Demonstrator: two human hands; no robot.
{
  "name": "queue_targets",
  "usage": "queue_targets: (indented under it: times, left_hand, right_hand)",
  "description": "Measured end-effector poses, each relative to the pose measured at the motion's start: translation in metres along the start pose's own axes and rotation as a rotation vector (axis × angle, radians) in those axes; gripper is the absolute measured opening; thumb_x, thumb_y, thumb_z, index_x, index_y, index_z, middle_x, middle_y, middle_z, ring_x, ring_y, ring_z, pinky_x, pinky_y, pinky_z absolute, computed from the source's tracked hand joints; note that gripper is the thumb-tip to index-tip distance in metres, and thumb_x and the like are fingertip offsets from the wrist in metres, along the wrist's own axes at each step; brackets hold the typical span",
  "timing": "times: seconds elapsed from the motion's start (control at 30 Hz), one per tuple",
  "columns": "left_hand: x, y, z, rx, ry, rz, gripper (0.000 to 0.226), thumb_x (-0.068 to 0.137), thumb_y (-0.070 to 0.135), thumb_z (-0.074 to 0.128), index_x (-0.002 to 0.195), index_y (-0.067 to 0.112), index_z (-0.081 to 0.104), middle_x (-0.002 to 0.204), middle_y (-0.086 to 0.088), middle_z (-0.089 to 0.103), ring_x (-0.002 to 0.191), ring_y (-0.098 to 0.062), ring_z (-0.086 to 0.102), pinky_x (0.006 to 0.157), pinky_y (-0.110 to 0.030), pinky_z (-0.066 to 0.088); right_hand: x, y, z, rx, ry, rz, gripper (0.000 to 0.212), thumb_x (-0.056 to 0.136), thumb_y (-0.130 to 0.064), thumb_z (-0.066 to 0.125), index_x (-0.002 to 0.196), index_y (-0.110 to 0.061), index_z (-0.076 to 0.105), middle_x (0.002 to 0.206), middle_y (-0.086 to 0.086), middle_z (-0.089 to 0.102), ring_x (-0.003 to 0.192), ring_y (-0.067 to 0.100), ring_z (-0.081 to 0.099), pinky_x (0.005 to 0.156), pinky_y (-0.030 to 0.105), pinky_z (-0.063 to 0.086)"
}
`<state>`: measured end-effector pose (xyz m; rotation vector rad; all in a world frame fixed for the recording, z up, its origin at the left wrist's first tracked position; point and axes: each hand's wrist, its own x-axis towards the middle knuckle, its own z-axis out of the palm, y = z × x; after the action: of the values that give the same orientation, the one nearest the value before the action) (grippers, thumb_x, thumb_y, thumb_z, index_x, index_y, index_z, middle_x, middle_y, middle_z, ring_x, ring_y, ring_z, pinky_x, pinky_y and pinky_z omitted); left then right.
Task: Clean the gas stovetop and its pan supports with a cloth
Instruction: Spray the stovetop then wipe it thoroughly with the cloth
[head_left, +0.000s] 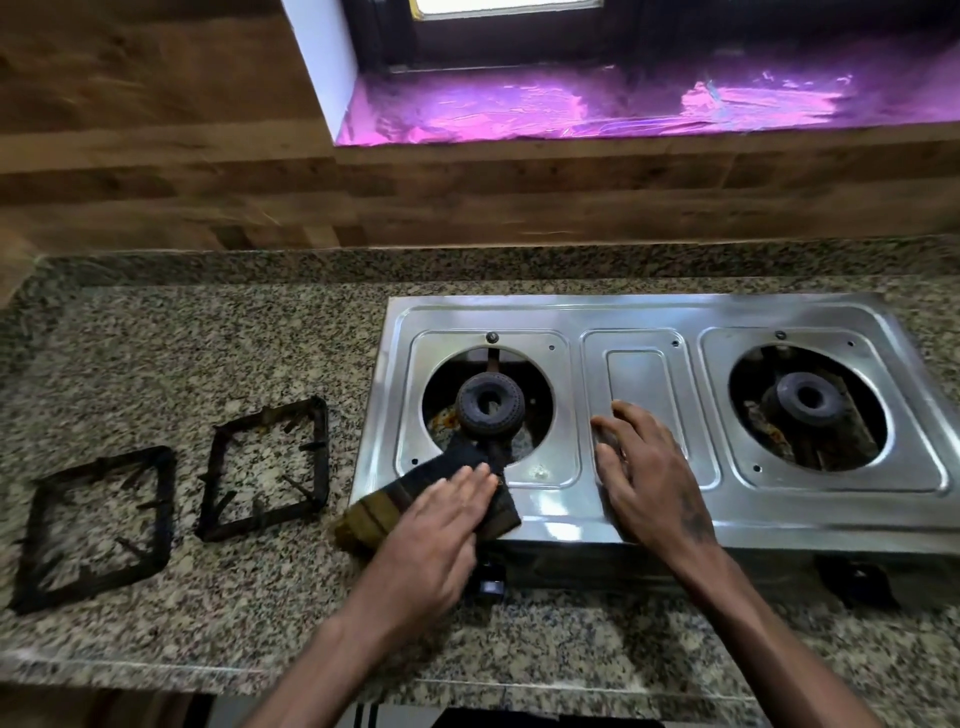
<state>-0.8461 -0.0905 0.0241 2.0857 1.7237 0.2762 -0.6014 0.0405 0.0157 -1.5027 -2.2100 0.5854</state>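
Left hand: left hand (441, 525) lies flat, fingers straight and together, pressing the cloth (457, 499) down on the stove's front left corner; it grips nothing.
Right hand: right hand (652, 480) rests palm down on the stove's middle panel, fingers spread and only slightly bent, holding nothing.
Cloth: dark, with olive-brown stripes at its left end; folded flat. It lies under the left hand, one corner reaching up to the left burner (489, 402), the striped end hanging past the stove's left edge over the counter (156, 353).
Stove: two-burner steel stove (649, 317) sits on the counter's right half; its top is shiny and reflective, with stamped rectangular panels and small screws.
Left burner well: round opening holding a dark ring burner; rusty, stained patches show on the floor of the well beside it.
Right burner well: round opening holding the right burner (805, 397), with brown grime and rust below it.
Pan supports: both are off the stove, lying flat on the counter to its left. The near support (319, 452) is just beside the stove; the far support (161, 509) lies further left, close to the first but not touching. Each is a black square frame with short prongs pointing inward, looking rusty and sooty.
Counter: speckled grey granite.
Wall: wood-look panelling behind, with a purple foil-lined sill (623, 104) above.
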Motion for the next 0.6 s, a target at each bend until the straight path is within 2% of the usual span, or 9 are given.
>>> queue_targets:
  times: [0.13,0.2,0.27,0.33,0.4,0.43,0.47,0.53,0.6]
  left_hand:
    - [0.026,0.027,0.001,-0.062,-0.014,0.136,0.058,0.1,0.024,0.028,0.156,0.022,0.014,0.163,0.009,0.007,0.147,0.004,-0.004,0.122,-0.024,0.0]
    - [0.03,0.033,-0.01,-0.265,0.037,0.124,0.054,0.098,0.02,0.034,0.152,0.02,0.033,0.159,0.008,0.028,0.146,0.004,0.015,0.121,-0.023,0.013]
    - [0.022,0.029,-0.024,-0.366,0.232,0.024,0.05,0.093,0.02,0.037,0.141,0.02,0.053,0.147,0.008,0.048,0.137,0.006,0.037,0.114,-0.02,0.031]
    - [0.01,0.015,-0.036,-0.369,0.486,-0.164,0.048,0.091,0.021,0.036,0.131,0.02,0.062,0.133,0.006,0.062,0.11,0.012,0.057,0.091,-0.013,0.048]
    - [0.004,-0.003,-0.045,-0.343,0.65,-0.347,0.048,0.092,0.022,0.034,0.13,0.018,0.063,0.121,-0.002,0.069,0.084,0.002,0.066,0.067,-0.016,0.052]
    - [0.006,-0.012,-0.048,-0.323,0.679,-0.406,0.049,0.092,0.023,0.033,0.131,0.017,0.062,0.122,-0.005,0.069,0.088,-0.009,0.069,0.071,-0.025,0.055]
    - [0.011,-0.019,-0.05,-0.305,0.677,-0.439,0.051,0.092,0.024,0.032,0.134,0.017,0.06,0.129,-0.005,0.065,0.103,-0.018,0.067,0.083,-0.03,0.054]
    - [0.027,-0.03,-0.049,-0.268,0.615,-0.438,0.054,0.093,0.027,0.03,0.139,0.014,0.055,0.144,-0.002,0.053,0.132,-0.016,0.049,0.107,-0.03,0.04]
    - [0.045,-0.038,-0.04,-0.199,0.515,-0.404,0.057,0.094,0.029,0.027,0.145,0.013,0.046,0.153,-0.002,0.04,0.144,-0.011,0.031,0.118,-0.03,0.026]
  right_hand:
    - [0.0,-0.004,0.001,0.067,0.086,-0.024,0.031,0.096,-0.011,0.059,0.126,-0.014,0.064,0.141,0.006,0.052,0.132,0.024,0.046,0.107,0.041,0.043]
    - [-0.002,-0.015,0.004,0.115,0.114,-0.059,0.031,0.095,-0.008,0.059,0.125,-0.014,0.065,0.139,0.006,0.054,0.133,0.023,0.046,0.11,0.041,0.041]
    - [-0.005,-0.035,0.009,0.151,0.099,-0.116,0.032,0.095,-0.013,0.055,0.126,-0.014,0.065,0.139,0.005,0.056,0.135,0.02,0.045,0.113,0.04,0.038]
    - [-0.009,-0.062,0.02,0.168,0.016,-0.176,0.038,0.093,-0.022,0.052,0.129,-0.018,0.064,0.141,0.003,0.056,0.138,0.021,0.042,0.116,0.04,0.034]
    - [-0.014,-0.088,0.042,0.112,-0.113,-0.298,0.043,0.093,-0.031,0.05,0.135,-0.025,0.06,0.145,0.003,0.053,0.141,0.025,0.04,0.117,0.043,0.03]
    - [-0.016,-0.098,0.053,0.016,-0.178,-0.382,0.046,0.095,-0.036,0.047,0.14,-0.03,0.054,0.149,0.004,0.05,0.143,0.026,0.037,0.118,0.046,0.029]
    - [-0.019,-0.104,0.064,-0.102,-0.231,-0.451,0.048,0.098,-0.04,0.042,0.145,-0.034,0.047,0.154,0.004,0.045,0.145,0.026,0.034,0.119,0.048,0.026]
    - [-0.022,-0.102,0.071,-0.254,-0.283,-0.485,0.05,0.102,-0.047,0.032,0.151,-0.041,0.034,0.161,0.002,0.033,0.149,0.024,0.028,0.121,0.049,0.019]
    - [-0.024,-0.082,0.061,-0.29,-0.276,-0.457,0.05,0.103,-0.051,0.028,0.153,-0.042,0.031,0.163,0.001,0.029,0.151,0.021,0.025,0.121,0.045,0.015]
